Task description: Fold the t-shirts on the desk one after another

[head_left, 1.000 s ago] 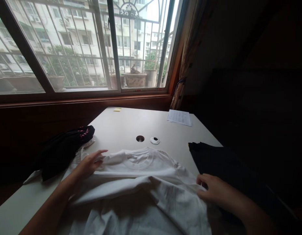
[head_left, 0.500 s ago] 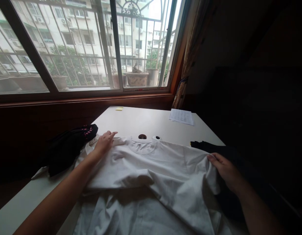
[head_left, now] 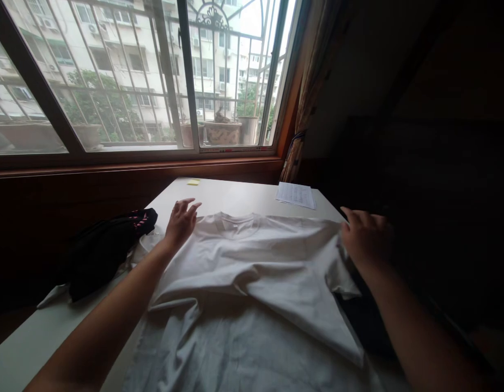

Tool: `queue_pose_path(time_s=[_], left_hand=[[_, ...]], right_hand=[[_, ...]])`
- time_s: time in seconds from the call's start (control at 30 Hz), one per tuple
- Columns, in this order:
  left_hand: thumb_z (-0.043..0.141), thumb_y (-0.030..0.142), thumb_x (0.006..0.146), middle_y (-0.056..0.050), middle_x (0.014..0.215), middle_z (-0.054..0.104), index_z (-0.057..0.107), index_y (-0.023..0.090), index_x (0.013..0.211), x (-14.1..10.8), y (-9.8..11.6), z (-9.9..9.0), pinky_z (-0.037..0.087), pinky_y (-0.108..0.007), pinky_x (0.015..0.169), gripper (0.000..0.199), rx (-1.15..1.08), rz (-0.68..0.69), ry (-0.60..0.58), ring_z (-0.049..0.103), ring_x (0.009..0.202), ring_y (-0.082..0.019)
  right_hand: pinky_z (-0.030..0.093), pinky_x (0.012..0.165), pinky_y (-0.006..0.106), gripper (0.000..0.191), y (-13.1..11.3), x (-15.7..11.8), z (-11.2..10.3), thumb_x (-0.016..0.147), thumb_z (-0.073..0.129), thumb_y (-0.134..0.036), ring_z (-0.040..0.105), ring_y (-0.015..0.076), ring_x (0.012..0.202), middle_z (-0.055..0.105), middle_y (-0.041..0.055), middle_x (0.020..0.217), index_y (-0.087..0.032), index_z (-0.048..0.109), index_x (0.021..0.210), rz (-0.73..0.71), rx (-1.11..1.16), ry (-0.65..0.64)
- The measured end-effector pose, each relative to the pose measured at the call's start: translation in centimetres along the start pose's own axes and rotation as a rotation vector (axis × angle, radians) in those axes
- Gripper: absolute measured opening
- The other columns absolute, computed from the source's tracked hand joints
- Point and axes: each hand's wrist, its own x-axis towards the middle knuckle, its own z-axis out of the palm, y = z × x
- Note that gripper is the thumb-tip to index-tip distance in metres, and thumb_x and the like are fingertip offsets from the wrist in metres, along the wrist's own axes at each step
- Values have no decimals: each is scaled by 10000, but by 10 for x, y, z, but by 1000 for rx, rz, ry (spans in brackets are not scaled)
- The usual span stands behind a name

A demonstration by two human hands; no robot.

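A white T-shirt (head_left: 255, 256) lies spread and wrinkled across the table, its round collar toward the window. My left hand (head_left: 181, 224) is at the shirt's left shoulder, fingers stretched and apart; its contact with the fabric is partly hidden. At the opposite shoulder, my right hand (head_left: 364, 234) has its fingers bent over the fabric edge and appears to pinch it, with the thumb out of sight. The right sleeve hangs below that hand. More whitish cloth lies under or continues from the shirt's lower part.
Dark clothing with pink marks (head_left: 108, 245) is heaped on the left of the white table (head_left: 231, 193). Papers (head_left: 296, 195) and a yellow sticky note (head_left: 193, 182) lie at the far edge. Dark cloth (head_left: 366, 321) is on the right. A barred window (head_left: 133, 81) stands beyond.
Both hands have moved forward, and the T-shirt's collar edge has shifted toward the window, covering the table's round hole and the white ring beside it. My right hand is higher. The view shifted slightly.
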Motion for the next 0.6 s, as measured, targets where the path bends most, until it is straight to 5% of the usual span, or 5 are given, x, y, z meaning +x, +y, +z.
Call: queue_pose_path(time_s=[0.13, 0.3, 0.37, 0.5, 0.6], left_hand=[[478, 169, 984, -122, 1237, 603, 695, 207, 1063, -33, 47, -32, 468, -471, 999, 234, -130, 177, -180, 520, 1183, -291], [564, 273, 952, -72, 1006, 671, 707, 266, 976, -113, 102, -91, 523, -355, 802, 145, -338, 322, -631, 592, 908, -228], [685, 359, 874, -70, 1061, 691, 706, 316, 1088, -142, 109, -111, 540, -373, 847, 219, -373, 279, -752, 616, 976, -261], [789, 381, 755, -93, 1330, 652, 632, 379, 1306, -187, 101, -128, 553, -441, 948, 574, -328, 153, -767, 589, 1211, -362], [674, 288, 835, -107, 1293, 676, 682, 330, 1213, -208, 95, -123, 567, -412, 928, 380, -286, 110, -750, 635, 1144, -330]], right_hand=[[397, 1029, 466, 280, -30, -40, 14, 973, 489, -291, 531, 317, 1146, 616, 141, 1183, -192, 691, 1139, -165, 7, -89], [497, 900, 342, 163, -80, -110, -4, 974, 526, -266, 615, 220, 996, 644, 62, 1040, -261, 690, 977, -446, 345, -640], [507, 861, 322, 90, -91, -134, -16, 927, 618, -280, 620, 215, 990, 651, 43, 1059, -281, 689, 982, -454, 363, -802], [501, 945, 351, 371, -90, -166, -28, 781, 765, -254, 602, 247, 1104, 624, 33, 1240, -338, 674, 1131, -342, 281, -874], [512, 944, 386, 377, -80, -181, -21, 797, 717, -211, 602, 264, 1100, 631, 43, 1228, -335, 663, 1149, -318, 200, -821]])
